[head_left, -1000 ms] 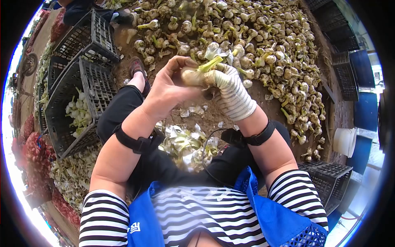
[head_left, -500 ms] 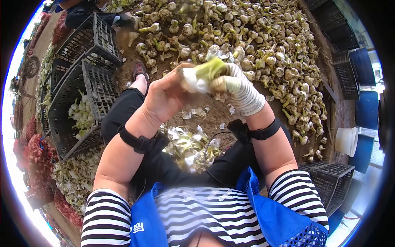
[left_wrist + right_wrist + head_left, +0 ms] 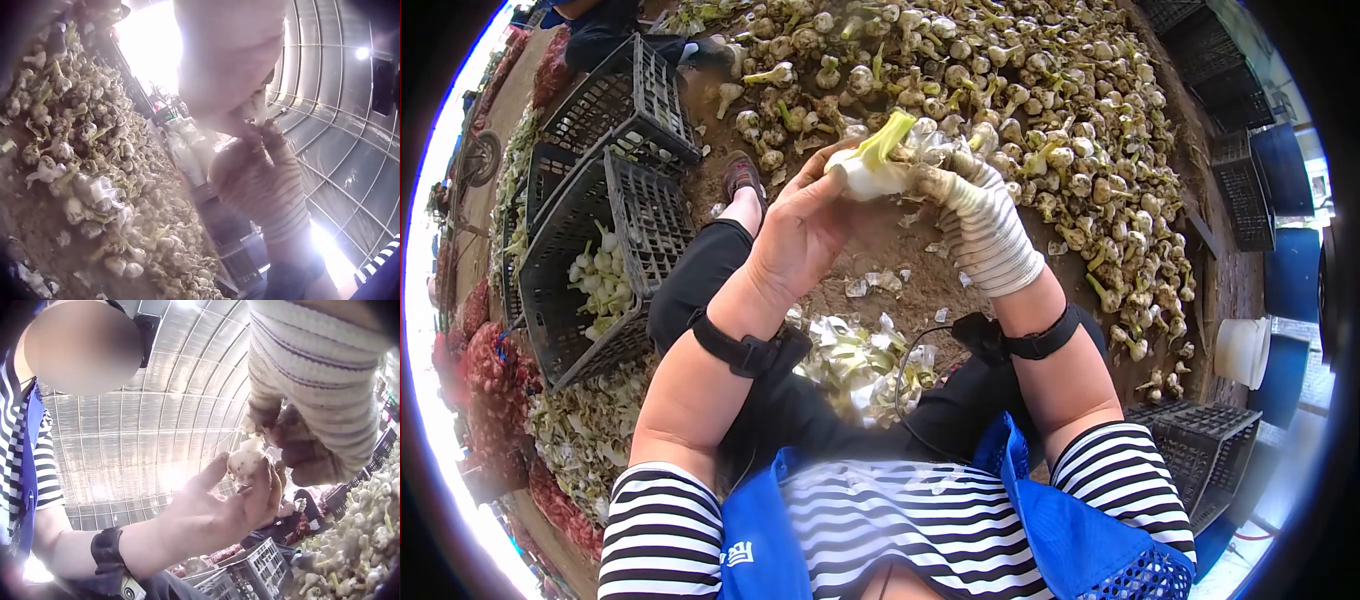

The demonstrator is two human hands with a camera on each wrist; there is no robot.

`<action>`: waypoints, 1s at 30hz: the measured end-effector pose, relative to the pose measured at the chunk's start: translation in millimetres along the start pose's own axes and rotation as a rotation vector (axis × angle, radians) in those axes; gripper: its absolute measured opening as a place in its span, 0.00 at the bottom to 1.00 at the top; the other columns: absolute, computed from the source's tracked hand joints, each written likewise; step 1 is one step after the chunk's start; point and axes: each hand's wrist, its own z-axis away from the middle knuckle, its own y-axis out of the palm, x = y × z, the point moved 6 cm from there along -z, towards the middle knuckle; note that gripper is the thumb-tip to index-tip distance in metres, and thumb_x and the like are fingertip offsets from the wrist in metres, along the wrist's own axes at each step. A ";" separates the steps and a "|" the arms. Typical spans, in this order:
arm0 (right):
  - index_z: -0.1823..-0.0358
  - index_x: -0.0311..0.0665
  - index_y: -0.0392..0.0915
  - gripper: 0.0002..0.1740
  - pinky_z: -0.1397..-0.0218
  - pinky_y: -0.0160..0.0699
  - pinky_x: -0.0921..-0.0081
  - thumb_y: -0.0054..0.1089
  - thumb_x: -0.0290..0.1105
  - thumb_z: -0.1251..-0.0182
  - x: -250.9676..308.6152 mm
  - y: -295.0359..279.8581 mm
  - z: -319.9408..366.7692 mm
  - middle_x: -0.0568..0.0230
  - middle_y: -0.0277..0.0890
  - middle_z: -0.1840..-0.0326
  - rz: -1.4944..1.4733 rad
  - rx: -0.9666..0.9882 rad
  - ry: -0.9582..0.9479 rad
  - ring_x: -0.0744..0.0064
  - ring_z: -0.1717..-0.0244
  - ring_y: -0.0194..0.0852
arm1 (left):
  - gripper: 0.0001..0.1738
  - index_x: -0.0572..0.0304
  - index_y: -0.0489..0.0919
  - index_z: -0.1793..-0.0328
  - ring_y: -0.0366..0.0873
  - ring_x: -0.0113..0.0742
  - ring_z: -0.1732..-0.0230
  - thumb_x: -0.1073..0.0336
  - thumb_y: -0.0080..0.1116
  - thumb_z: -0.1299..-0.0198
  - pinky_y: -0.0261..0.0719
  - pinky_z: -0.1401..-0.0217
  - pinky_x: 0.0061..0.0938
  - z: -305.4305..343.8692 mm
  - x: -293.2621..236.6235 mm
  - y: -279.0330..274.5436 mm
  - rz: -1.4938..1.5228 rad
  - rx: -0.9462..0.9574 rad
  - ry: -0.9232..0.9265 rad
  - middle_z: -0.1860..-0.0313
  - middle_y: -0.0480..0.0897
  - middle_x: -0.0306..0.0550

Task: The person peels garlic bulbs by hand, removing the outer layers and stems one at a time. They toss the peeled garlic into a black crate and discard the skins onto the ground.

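Note:
In the head view my bare left hand holds a garlic bulb in front of me, its fingers and thumb around the far-left side. The bulb is white, with a green-yellow stem pointing up. My right hand, in a dirty striped knit glove, pinches at the bulb's stem side, where loose papery skin shows. From the right wrist, the bulb's root end sits between the left thumb and fingers, with gloved fingertips right above it. In the left wrist view the glove partly hides the bulb.
A large heap of unpeeled garlic spreads ahead and right. Black crates stand at left, one holding cleaned garlic. Peelings lie between my legs. Red net bags, a white bucket and another person are around.
The bulb has turned from brownish to clean white as outer skin came away under the gloved fingers. The right hand has shifted slightly right, and the bulb has tilted in the left hand.

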 end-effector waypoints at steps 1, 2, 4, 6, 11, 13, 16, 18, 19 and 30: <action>0.59 0.34 0.79 0.13 0.62 0.70 0.84 0.60 0.33 0.44 -3.1 -1.3 1.4 0.71 0.78 0.67 -0.019 -0.006 0.095 0.83 0.67 0.73 | 0.26 0.60 0.60 0.34 0.67 0.44 0.40 0.63 0.47 0.38 0.68 0.39 0.45 -1.1 3.2 -2.2 -0.041 -0.026 -0.018 0.39 0.67 0.51; 0.59 0.34 0.79 0.13 0.62 0.70 0.84 0.60 0.33 0.44 -5.0 -0.4 0.3 0.71 0.78 0.67 -0.019 -0.006 0.096 0.83 0.67 0.73 | 0.25 0.60 0.60 0.33 0.67 0.44 0.40 0.62 0.44 0.36 0.69 0.39 0.44 -1.9 5.9 -3.9 -0.083 -0.051 -0.037 0.38 0.67 0.50; 0.59 0.34 0.79 0.13 0.64 0.70 0.83 0.60 0.30 0.46 -2.2 3.2 -2.5 0.69 0.78 0.68 -0.103 0.006 -0.043 0.83 0.68 0.73 | 0.26 0.61 0.59 0.33 0.68 0.43 0.40 0.63 0.45 0.36 0.70 0.40 0.42 0.5 8.1 -3.7 -0.134 -0.081 -0.025 0.38 0.66 0.50; 0.60 0.33 0.79 0.13 0.65 0.71 0.83 0.60 0.30 0.46 2.7 6.3 0.0 0.68 0.78 0.68 -0.087 0.012 -0.010 0.82 0.68 0.73 | 0.26 0.61 0.58 0.32 0.68 0.41 0.41 0.64 0.45 0.35 0.71 0.40 0.40 1.6 7.7 -3.4 -0.185 -0.113 -0.010 0.37 0.66 0.49; 0.62 0.32 0.79 0.12 0.66 0.70 0.83 0.59 0.30 0.47 -1.2 8.1 3.1 0.68 0.78 0.69 0.064 0.074 0.060 0.81 0.69 0.73 | 0.29 0.63 0.58 0.31 0.71 0.37 0.44 0.69 0.50 0.39 0.76 0.45 0.38 3.8 4.3 -1.3 -0.659 -0.069 -0.033 0.39 0.69 0.49; 0.62 0.32 0.79 0.13 0.66 0.70 0.82 0.60 0.30 0.49 -4.0 9.5 0.8 0.66 0.78 0.69 0.018 0.110 0.067 0.80 0.69 0.73 | 0.27 0.65 0.61 0.33 0.72 0.38 0.45 0.69 0.49 0.39 0.76 0.46 0.38 5.0 -1.1 -3.3 -0.588 -0.072 -0.054 0.40 0.70 0.50; 0.63 0.32 0.79 0.13 0.66 0.69 0.82 0.59 0.30 0.49 -4.2 9.4 -0.5 0.66 0.78 0.68 -0.071 0.085 0.049 0.79 0.69 0.72 | 0.26 0.68 0.62 0.35 0.74 0.41 0.47 0.70 0.48 0.41 0.78 0.47 0.37 4.4 -1.1 -3.7 -0.215 -0.072 -0.171 0.42 0.71 0.53; 0.62 0.32 0.79 0.13 0.66 0.69 0.82 0.59 0.31 0.50 -2.0 10.4 -0.9 0.65 0.78 0.68 0.021 0.105 0.030 0.79 0.68 0.73 | 0.26 0.69 0.63 0.36 0.75 0.42 0.49 0.71 0.49 0.42 0.79 0.49 0.38 4.1 0.6 -0.2 -0.428 -0.098 -0.122 0.44 0.72 0.54; 0.62 0.31 0.79 0.14 0.65 0.69 0.81 0.58 0.31 0.50 -0.3 10.4 -0.8 0.65 0.78 0.67 0.113 0.122 0.009 0.79 0.67 0.73 | 0.26 0.69 0.63 0.37 0.76 0.43 0.50 0.73 0.50 0.43 0.80 0.50 0.38 3.9 -1.2 0.8 -0.641 -0.121 -0.074 0.45 0.73 0.55; 0.51 0.38 0.72 0.23 0.54 0.75 0.75 0.61 0.44 0.44 3.7 9.2 -3.3 0.64 0.75 0.56 -0.261 0.076 0.015 0.73 0.57 0.75 | 0.26 0.64 0.64 0.39 0.79 0.44 0.55 0.68 0.57 0.43 0.81 0.53 0.39 2.1 7.0 -14.3 -0.298 -0.111 -0.101 0.51 0.76 0.54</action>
